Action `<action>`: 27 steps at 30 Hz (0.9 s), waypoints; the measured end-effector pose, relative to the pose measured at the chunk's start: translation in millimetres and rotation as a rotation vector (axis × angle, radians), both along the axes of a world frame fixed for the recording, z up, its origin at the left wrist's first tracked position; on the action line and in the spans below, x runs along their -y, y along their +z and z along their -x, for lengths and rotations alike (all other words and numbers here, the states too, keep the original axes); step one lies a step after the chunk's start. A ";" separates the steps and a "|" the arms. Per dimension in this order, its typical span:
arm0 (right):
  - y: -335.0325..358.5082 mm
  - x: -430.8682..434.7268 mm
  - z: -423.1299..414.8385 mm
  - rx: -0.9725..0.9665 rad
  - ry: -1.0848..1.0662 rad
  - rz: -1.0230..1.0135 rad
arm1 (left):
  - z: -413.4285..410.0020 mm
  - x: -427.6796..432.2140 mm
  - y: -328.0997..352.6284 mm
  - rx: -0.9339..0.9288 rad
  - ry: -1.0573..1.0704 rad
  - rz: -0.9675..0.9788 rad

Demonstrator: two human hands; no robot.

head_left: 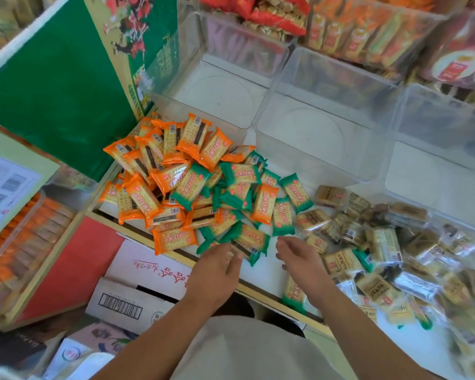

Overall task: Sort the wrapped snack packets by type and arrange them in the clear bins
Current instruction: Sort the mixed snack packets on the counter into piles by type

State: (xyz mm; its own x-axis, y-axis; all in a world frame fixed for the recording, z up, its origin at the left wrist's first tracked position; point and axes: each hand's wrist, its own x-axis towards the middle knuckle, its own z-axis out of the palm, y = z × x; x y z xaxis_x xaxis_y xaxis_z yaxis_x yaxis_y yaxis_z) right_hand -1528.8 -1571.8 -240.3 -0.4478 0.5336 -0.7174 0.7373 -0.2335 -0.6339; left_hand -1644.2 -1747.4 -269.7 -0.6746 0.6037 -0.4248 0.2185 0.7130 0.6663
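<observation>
A heap of orange cracker packets (pixel 165 165) lies on the white shelf at the left. Green packets (pixel 239 187) of the same kind are mixed in at its right side. Brown pastries in clear wrap (pixel 373 242) spread out to the right. Three clear bins stand behind them with nothing inside: a left bin (pixel 203 67), a middle bin (pixel 272 86) and a right bin (pixel 395 138). My left hand (pixel 217 270) lies over a green packet (pixel 254 242) at the heap's near edge, fingers bent down on it. My right hand (pixel 299 259) hovers beside it, fingers relaxed, holding nothing.
A green carton (pixel 61 86) leans at the left of the shelf. Filled bins of snacks (pixel 354 31) stand along the back. Cardboard boxes (pixel 137 292) sit on the floor below the shelf's wooden front edge (pixel 173 250). One green packet (pixel 294 294) lies at that edge.
</observation>
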 end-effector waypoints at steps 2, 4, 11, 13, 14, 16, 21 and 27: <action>11.9 -9.8 -14.1 0.013 -0.003 -0.087 | -9.4 -15.0 4.1 -0.108 0.012 -0.126; 20.4 -15.3 -31.8 -0.002 -0.048 -0.119 | -21.2 -40.1 6.7 -0.059 -0.052 -0.172; 40.6 -19.8 -101.5 -0.006 -0.282 -0.226 | -43.5 -140.8 -6.5 0.027 -0.322 -0.133; 43.3 -22.9 -118.1 -0.013 -0.413 -0.215 | -36.6 -168.5 -13.2 -0.036 -0.366 -0.039; 44.0 -24.5 -124.7 -0.015 -0.468 -0.204 | -33.0 -180.4 -17.1 -0.066 -0.396 0.033; 45.4 -27.4 -134.3 -0.018 -0.532 -0.190 | -27.5 -198.0 -24.3 -0.117 -0.452 0.162; 48.3 -40.5 -131.3 -0.019 -0.498 -0.202 | -22.3 -210.7 -26.9 -0.013 -0.377 0.169; 55.0 -76.7 -90.7 -0.058 -0.299 -0.266 | -14.8 -213.9 -22.9 0.011 0.042 -0.094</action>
State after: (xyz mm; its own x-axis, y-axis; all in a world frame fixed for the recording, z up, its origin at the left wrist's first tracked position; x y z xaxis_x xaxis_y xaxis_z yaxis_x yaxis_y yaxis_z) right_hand -1438.0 -1495.1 -185.3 -0.2801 0.8099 -0.5153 0.6231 -0.2549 -0.7394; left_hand -1629.4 -1533.6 -292.6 -0.6960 0.6124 -0.3749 0.1821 0.6556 0.7328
